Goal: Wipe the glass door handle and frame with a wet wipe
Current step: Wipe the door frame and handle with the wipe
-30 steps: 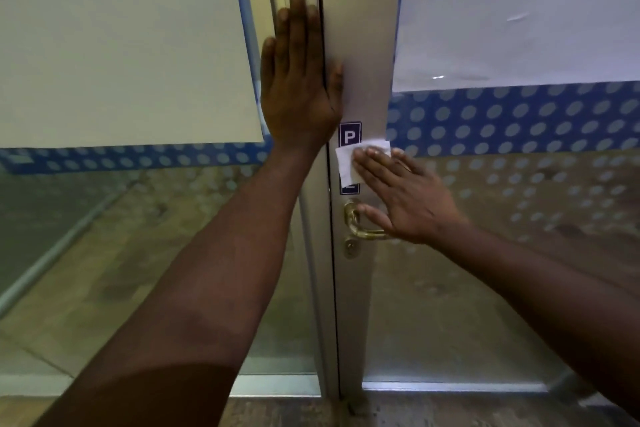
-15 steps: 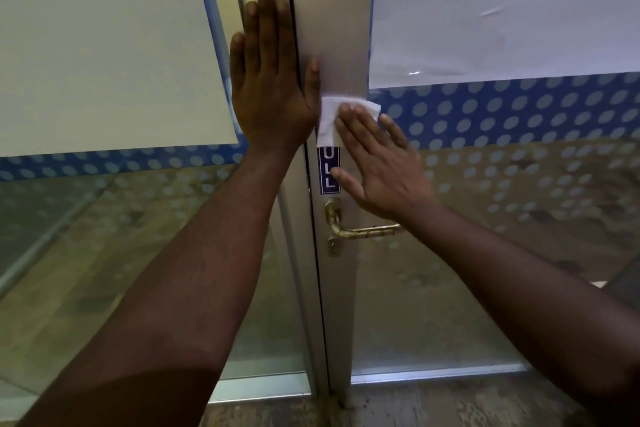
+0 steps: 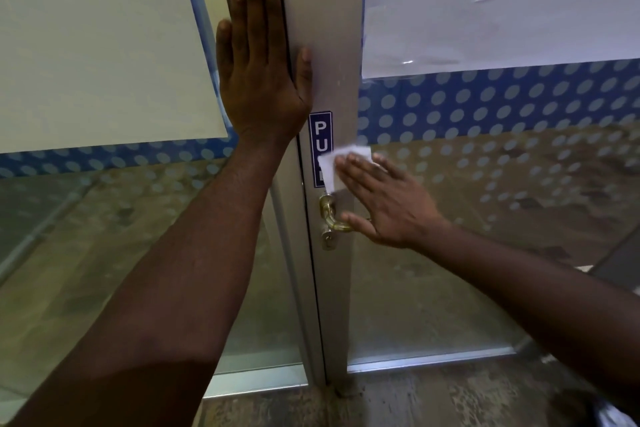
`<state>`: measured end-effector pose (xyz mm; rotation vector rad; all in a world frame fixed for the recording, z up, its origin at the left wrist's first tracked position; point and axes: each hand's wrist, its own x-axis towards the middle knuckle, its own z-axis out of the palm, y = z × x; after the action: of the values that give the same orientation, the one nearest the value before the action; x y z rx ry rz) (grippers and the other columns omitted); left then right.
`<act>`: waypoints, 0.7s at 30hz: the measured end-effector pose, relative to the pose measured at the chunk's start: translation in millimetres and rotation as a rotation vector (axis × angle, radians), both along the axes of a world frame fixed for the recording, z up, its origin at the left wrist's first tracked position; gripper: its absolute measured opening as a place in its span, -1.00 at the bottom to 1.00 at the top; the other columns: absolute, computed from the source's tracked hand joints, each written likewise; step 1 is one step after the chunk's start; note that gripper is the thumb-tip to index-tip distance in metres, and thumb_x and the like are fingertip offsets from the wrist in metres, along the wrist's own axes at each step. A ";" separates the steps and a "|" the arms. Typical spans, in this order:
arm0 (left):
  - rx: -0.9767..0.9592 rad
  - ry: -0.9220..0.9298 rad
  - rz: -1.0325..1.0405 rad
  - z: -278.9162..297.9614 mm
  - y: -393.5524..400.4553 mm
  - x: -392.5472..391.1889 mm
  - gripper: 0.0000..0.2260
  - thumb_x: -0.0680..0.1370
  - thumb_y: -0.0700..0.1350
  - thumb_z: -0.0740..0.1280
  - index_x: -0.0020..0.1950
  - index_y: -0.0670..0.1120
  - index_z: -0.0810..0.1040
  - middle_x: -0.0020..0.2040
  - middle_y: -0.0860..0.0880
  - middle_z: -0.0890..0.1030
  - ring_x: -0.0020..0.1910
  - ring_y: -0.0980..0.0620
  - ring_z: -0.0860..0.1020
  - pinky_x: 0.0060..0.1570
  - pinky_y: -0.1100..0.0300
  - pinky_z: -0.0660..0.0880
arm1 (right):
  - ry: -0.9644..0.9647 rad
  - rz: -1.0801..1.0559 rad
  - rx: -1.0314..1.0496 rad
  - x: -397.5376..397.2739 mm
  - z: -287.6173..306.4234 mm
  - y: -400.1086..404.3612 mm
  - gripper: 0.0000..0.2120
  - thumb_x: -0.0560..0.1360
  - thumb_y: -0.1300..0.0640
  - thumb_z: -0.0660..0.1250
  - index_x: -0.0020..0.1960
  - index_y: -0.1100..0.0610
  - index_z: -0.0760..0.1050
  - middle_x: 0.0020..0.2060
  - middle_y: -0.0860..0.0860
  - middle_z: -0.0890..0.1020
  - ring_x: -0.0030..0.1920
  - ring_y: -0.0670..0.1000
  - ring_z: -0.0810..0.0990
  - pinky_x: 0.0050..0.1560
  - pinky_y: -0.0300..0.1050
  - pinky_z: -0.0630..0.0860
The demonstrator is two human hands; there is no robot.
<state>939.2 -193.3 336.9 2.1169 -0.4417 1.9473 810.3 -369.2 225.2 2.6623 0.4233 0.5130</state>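
Note:
A silver metal door frame (image 3: 332,45) runs upright through the middle of the head view, with glass on both sides. My right hand (image 3: 388,204) presses a white wet wipe (image 3: 341,163) flat against the frame, over the lower part of a blue PULL sticker (image 3: 319,130). Just below the wipe sits the brass lever handle (image 3: 330,217); my thumb and palm cover most of its lever. My left hand (image 3: 258,62) lies flat and open higher up, fingers pointing upward, across the seam between the two door frames.
White sheets (image 3: 502,0) cover the upper glass on both sides. A blue band with pale dots (image 3: 485,97) crosses the panes. A keyhole cylinder (image 3: 327,239) sits under the handle. The door's bottom rail (image 3: 426,359) meets a brown floor.
My right hand slid the wipe up the frame over the sticker's top, then back down to just above the handle. The left hand stayed flat on the frame.

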 end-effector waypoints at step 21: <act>0.010 -0.011 -0.013 1.7 -1.5 1.1 -0.48 0.67 0.08 0.09 0.53 -0.20 0.18 0.52 -0.22 0.27 0.52 -0.16 0.17 0.53 0.05 -0.06 | 0.102 0.063 -0.084 -6.8 18.8 -2.1 -0.29 0.57 -0.31 -0.27 0.56 0.10 -0.06 0.54 0.05 0.08 0.54 -0.03 -0.03 0.52 0.03 -0.20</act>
<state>940.2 -194.7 338.6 2.1050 -0.4667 1.9552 803.5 -371.3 244.0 2.6083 0.5485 0.3705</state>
